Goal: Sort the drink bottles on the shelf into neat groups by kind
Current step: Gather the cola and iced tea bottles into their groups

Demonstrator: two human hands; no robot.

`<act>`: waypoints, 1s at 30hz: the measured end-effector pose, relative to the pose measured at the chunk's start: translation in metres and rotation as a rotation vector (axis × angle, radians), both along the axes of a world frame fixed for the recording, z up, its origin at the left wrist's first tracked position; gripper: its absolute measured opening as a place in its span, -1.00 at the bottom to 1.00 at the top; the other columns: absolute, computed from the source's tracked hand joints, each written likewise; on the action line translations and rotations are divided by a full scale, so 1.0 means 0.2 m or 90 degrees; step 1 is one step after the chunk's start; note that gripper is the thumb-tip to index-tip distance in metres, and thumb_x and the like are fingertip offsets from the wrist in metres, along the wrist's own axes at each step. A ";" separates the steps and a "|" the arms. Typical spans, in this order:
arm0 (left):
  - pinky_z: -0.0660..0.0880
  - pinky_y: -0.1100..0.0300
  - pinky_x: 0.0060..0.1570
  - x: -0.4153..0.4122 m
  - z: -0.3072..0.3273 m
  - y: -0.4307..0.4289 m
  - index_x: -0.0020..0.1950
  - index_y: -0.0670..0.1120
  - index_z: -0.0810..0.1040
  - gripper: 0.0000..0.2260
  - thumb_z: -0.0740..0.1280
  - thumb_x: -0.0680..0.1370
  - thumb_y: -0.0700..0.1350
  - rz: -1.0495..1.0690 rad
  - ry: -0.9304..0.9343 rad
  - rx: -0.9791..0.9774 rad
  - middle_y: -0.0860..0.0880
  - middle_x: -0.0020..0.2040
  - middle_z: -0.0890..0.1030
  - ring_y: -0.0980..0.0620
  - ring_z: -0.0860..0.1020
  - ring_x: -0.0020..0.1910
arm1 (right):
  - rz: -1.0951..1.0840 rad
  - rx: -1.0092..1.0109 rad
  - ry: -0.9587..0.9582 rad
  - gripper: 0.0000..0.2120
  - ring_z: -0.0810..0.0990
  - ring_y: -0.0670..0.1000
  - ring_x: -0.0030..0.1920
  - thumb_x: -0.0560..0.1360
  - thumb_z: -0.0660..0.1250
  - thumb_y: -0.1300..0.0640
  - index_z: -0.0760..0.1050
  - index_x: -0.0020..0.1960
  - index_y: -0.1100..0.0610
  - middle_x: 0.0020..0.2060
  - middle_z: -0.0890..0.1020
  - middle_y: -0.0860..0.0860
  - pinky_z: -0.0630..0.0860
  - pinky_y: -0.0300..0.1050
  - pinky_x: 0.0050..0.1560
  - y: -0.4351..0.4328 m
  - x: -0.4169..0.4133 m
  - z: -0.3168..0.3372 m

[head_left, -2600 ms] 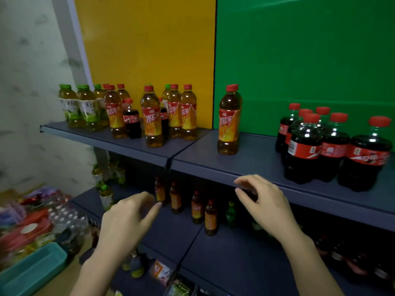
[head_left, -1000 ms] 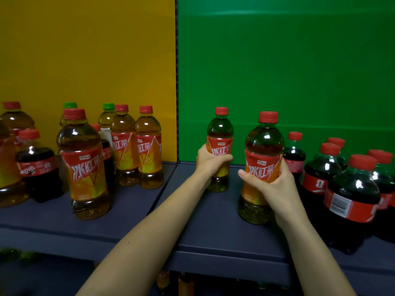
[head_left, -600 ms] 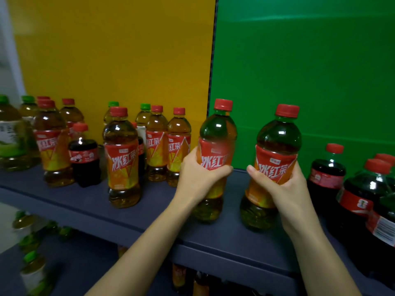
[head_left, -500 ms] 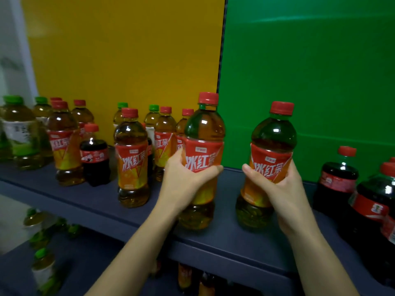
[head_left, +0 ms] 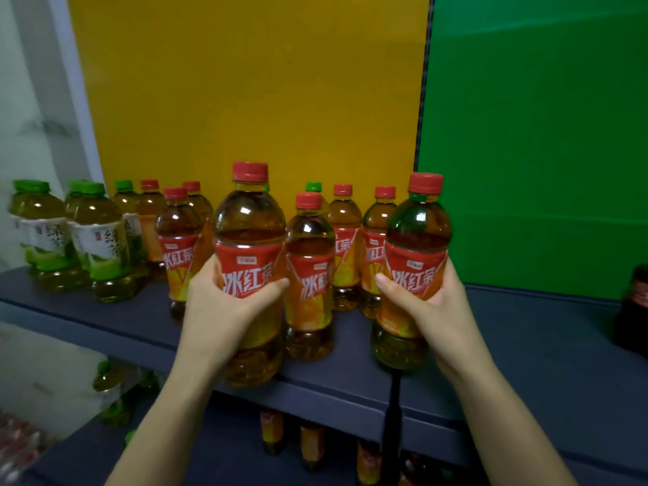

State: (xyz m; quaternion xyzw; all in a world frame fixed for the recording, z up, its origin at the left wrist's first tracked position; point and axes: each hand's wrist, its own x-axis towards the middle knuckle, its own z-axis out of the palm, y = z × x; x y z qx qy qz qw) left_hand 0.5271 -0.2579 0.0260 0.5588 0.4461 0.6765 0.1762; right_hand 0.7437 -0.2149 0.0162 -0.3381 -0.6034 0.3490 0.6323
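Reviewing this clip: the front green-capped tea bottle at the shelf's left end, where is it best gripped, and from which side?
Probably around the labelled middle of the front green-capped bottle, coming from the shelf's front edge. It stands upright, and other green-capped bottles crowd its left and back, leaving the front face free.

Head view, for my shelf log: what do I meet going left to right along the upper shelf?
Green-capped tea bottles, left-held iced tea bottle in the left hand, standing iced tea bottle, right-held iced tea bottle in the right hand, dark bottle at the edge.
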 end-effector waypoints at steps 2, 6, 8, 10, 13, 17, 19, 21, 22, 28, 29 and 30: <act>0.50 0.41 -0.27 -0.06 -0.03 0.08 -0.06 0.13 0.46 -0.60 0.54 0.22 -0.10 -0.015 0.020 -0.001 0.12 -0.12 0.59 0.30 0.58 -0.19 | -0.020 -0.002 0.000 -0.37 0.61 -0.15 0.02 0.21 0.51 0.03 0.39 0.23 -0.02 0.06 0.61 -0.07 0.54 -0.23 -0.01 0.02 -0.07 -0.02; 0.48 0.28 -0.13 -0.12 -0.10 0.23 -0.03 0.13 0.45 -0.59 0.56 0.27 -0.11 -0.046 0.031 -0.017 0.11 -0.06 0.60 0.19 0.59 -0.10 | -0.061 -0.012 0.007 -0.35 0.61 -0.13 0.03 0.20 0.51 0.03 0.38 0.24 -0.01 0.06 0.61 -0.07 0.53 -0.22 0.01 0.06 -0.17 -0.06; 0.50 0.24 -0.10 -0.14 -0.14 0.29 -0.02 0.15 0.45 -0.55 0.58 0.21 0.02 -0.058 0.010 -0.030 0.11 -0.05 0.60 0.17 0.59 -0.07 | -0.082 -0.017 0.000 -0.38 0.61 -0.13 0.02 0.20 0.51 0.03 0.39 0.22 -0.03 0.05 0.61 -0.08 0.52 -0.21 0.01 0.07 -0.20 -0.08; 0.53 0.19 -0.05 -0.15 -0.16 0.34 0.00 0.15 0.45 -0.49 0.53 0.13 0.17 -0.070 -0.009 -0.041 0.09 -0.03 0.61 0.14 0.59 -0.04 | -0.108 -0.026 -0.018 -0.41 0.60 -0.16 0.00 0.20 0.50 0.00 0.37 0.18 -0.08 0.03 0.60 -0.11 0.50 -0.22 0.00 0.08 -0.22 -0.09; 0.53 0.20 -0.03 -0.14 -0.18 0.38 0.05 0.12 0.45 -0.48 0.54 0.17 0.15 -0.093 -0.019 -0.041 0.08 -0.01 0.60 0.14 0.59 -0.02 | -0.171 -0.039 -0.055 -0.28 0.54 -0.15 0.05 0.16 0.47 -0.09 0.23 0.22 -0.04 0.05 0.51 -0.16 0.46 -0.15 0.08 0.10 -0.25 -0.10; 0.51 0.24 -0.02 -0.09 -0.17 0.43 0.08 0.12 0.41 -0.47 0.50 0.18 0.16 -0.116 -0.027 -0.038 0.09 0.02 0.58 0.17 0.57 0.00 | -0.210 -0.029 -0.093 -0.24 0.49 -0.09 0.14 0.21 0.41 -0.16 0.07 0.25 -0.05 0.19 0.43 -0.03 0.44 -0.12 0.15 0.11 -0.25 -0.12; 0.51 0.26 -0.03 -0.06 -0.17 0.45 0.07 0.13 0.39 -0.48 0.50 0.19 0.15 -0.123 -0.036 -0.042 0.11 0.01 0.56 0.19 0.56 0.00 | -0.196 -0.024 -0.082 -0.29 0.47 -0.10 0.19 0.28 0.37 -0.16 0.04 0.28 -0.09 0.22 0.42 -0.05 0.44 -0.08 0.20 0.12 -0.25 -0.15; 0.48 0.36 -0.08 -0.04 -0.18 0.46 0.12 0.09 0.38 -0.46 0.51 0.23 0.11 -0.121 -0.035 -0.040 0.14 0.01 0.55 0.23 0.55 -0.01 | -0.171 -0.026 -0.062 -0.33 0.45 -0.12 0.22 0.34 0.34 -0.13 0.02 0.30 -0.13 0.23 0.40 -0.08 0.42 -0.06 0.24 0.12 -0.24 -0.16; 0.48 0.41 -0.12 -0.04 -0.18 0.47 0.15 0.07 0.37 -0.46 0.52 0.26 0.08 -0.119 -0.035 -0.037 0.16 0.00 0.54 0.24 0.54 -0.02 | -0.163 -0.027 -0.059 -0.34 0.44 -0.12 0.24 0.37 0.33 -0.11 0.00 0.31 -0.14 0.25 0.39 -0.08 0.41 -0.07 0.25 0.12 -0.23 -0.16; 0.44 0.56 -0.19 0.00 -0.17 0.49 0.20 0.06 0.32 -0.43 0.51 0.30 0.06 -0.110 -0.028 -0.043 0.20 0.01 0.51 0.28 0.52 -0.02 | -0.152 -0.033 -0.063 -0.36 0.44 -0.21 0.21 0.40 0.28 -0.10 0.02 0.36 -0.14 0.21 0.42 -0.16 0.41 -0.12 0.24 0.12 -0.22 -0.16; 0.43 0.56 -0.20 0.00 -0.16 0.49 0.21 0.07 0.30 -0.43 0.50 0.30 0.06 -0.112 -0.024 -0.051 0.21 0.02 0.50 0.28 0.51 -0.02 | -0.153 -0.034 -0.067 -0.37 0.44 -0.23 0.21 0.41 0.28 -0.12 0.04 0.36 -0.15 0.21 0.43 -0.18 0.40 -0.11 0.25 0.12 -0.22 -0.16; 0.44 0.55 -0.20 -0.01 -0.16 0.48 0.21 0.08 0.29 -0.42 0.50 0.30 0.07 -0.116 -0.016 -0.062 0.21 0.02 0.49 0.29 0.50 -0.01 | -0.155 -0.035 -0.073 -0.39 0.43 -0.22 0.22 0.42 0.29 -0.15 0.07 0.36 -0.15 0.21 0.43 -0.18 0.39 -0.08 0.27 0.12 -0.21 -0.16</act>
